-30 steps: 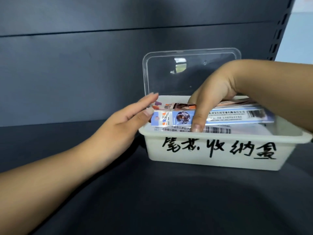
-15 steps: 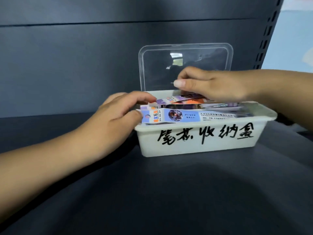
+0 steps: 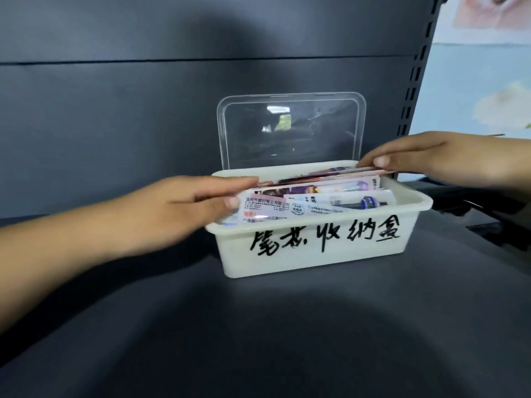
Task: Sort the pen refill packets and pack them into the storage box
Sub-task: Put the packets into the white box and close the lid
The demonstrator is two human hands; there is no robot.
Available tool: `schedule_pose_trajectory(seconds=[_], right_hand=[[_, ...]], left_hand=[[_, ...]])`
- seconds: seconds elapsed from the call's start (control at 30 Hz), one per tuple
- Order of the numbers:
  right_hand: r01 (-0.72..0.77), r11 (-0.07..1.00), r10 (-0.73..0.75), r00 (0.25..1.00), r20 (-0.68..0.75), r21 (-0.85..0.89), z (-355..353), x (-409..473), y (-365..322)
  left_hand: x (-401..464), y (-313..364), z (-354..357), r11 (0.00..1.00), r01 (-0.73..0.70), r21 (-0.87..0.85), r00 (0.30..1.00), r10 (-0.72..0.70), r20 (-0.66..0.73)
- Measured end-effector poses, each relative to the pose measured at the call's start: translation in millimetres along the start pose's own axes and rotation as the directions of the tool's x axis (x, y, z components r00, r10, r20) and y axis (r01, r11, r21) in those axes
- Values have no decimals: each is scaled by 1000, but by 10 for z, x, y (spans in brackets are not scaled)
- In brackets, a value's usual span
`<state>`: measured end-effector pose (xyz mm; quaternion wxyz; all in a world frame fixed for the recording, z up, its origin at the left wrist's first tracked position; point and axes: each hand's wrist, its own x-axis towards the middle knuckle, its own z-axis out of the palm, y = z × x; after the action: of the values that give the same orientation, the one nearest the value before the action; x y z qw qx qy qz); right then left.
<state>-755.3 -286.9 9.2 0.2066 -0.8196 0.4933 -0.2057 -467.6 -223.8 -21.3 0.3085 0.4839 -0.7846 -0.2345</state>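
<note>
I read this as the tail of the packing step: the pen refill packets [image 3: 313, 196] already lie inside the white storage box [image 3: 316, 254], and my hands are squaring the pile so it sits below the rim. No packet is visible on the dark shelf [image 3: 258, 340] in front of the box, so the sorting looks done or nearly so.

Nearest to me, the left hand [image 3: 184, 202] reaches in from the left over the box's left rim. Its fingers are stretched fairly straight and lie flat against the left end of the packets, the thumb touching the front ones; it presses rather than grasps, with nothing curled around anything. The stack is loose and fanned, with the front packets lying lower and the rear ones tilted up.

Farther back, the right hand [image 3: 416, 162] comes in from the right, fingers extended and resting on the top edge of the rear packets at the box's far right corner; it also holds nothing.

Behind the box, the clear lid [image 3: 290, 130] stands upright and open.

The next move, I judge, calls for pushing the raised rear packets down level, then drawing both hands clear so the lid can swing shut without catching an edge.
</note>
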Motion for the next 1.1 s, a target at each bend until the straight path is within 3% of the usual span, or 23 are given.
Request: schedule_pose_trajectory(seconds=[0.17, 0.3, 0.5, 0.6, 0.7, 0.83, 0.97, 1.1], right_hand=[[18, 1000, -19, 998, 59, 12, 134, -64, 9], [-16, 1000, 17, 986, 164, -6, 89, -9, -21], [16, 999, -1, 963, 268, -52, 123, 139, -51], [34, 999, -25, 958, 286, -26, 102, 158, -66], [62, 998, -55, 965, 255, -18, 64, 204, -91], [54, 998, -43, 973, 227, -41, 87, 298, -107], [52, 999, -51, 995, 89, -12, 120, 311, -123], [36, 999, -37, 996, 80, 14, 82, 275, -105]], left_hand=[[130, 19, -33, 996, -17, 87, 997, 10, 79], [202, -20, -25, 997, 71, -14, 993, -70, 95], [191, -108, -10, 986, 44, -163, 998, -51, -39], [133, -97, -4, 995, 4, -102, 997, -13, -83], [101, -84, -56, 999, 15, -28, 997, -17, -69], [144, -44, 2, 994, 57, 93, 994, -65, 87], [206, 79, 13, 994, 90, -59, 994, -85, 70], [206, 125, 79, 997, 61, 51, 987, -68, 144]])
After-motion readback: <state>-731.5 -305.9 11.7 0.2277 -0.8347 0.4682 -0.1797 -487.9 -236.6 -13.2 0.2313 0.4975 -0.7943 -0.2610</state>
